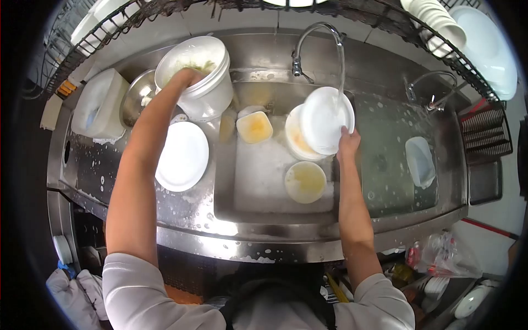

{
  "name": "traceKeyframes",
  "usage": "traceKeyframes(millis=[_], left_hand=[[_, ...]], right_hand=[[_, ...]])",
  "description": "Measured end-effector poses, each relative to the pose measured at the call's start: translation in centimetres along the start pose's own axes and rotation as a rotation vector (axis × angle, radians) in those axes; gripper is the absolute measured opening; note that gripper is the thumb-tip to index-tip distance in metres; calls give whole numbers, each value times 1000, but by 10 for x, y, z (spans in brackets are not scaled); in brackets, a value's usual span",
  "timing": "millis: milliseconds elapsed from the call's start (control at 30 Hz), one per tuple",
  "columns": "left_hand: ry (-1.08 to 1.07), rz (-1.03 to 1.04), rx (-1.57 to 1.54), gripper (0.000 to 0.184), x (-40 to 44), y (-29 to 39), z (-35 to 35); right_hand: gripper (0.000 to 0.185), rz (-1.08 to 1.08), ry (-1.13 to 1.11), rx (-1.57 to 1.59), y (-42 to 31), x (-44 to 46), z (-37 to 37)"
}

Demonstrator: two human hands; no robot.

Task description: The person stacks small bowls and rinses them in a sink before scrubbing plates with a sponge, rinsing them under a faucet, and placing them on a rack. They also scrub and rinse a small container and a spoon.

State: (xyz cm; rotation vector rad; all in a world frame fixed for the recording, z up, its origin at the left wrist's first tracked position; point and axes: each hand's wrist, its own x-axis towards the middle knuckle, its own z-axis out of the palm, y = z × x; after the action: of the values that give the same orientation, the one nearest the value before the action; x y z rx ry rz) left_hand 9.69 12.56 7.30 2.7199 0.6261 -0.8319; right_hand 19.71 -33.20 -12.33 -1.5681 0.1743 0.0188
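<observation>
My right hand (347, 144) grips a white plate (328, 121) by its lower right edge, tilted under the stream from the tap (322, 27). Below the plate, a round white tub (297, 132) with yellowish residue sits in the foamy sink (264, 187). My left hand (191, 77) reaches into a white bucket (206, 102) holding some pale green scraps; its fingers are hidden by the rim. Just below the bucket, another white plate (182, 157) lies on the steel counter.
A square tub (254, 127) and a round bowl (305, 182) of yellowish liquid stand in the sink. At right, a water-filled basin holds a pale container (420, 161). A metal bowl (140, 99) and white bin (99, 107) stand left. Wire racks (379, 16) with dishes hang above.
</observation>
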Motion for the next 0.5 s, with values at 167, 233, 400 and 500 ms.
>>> traceKeyframes(millis=[167,233,400,500], left_hand=[[375,296,-295,56,22,-39,-7],[762,113,-473,51,-42,10,-24],[908,542,-878,43,-97,113,63],[922,707,-591,49,-77,206,180]], right_hand=[[26,6,227,334,-8,-24,-4],[31,59,247,248,-16,-25,-3],[30,1,212,169,-35,-51,-10],[31,105,217,236,-46,-76,-2]])
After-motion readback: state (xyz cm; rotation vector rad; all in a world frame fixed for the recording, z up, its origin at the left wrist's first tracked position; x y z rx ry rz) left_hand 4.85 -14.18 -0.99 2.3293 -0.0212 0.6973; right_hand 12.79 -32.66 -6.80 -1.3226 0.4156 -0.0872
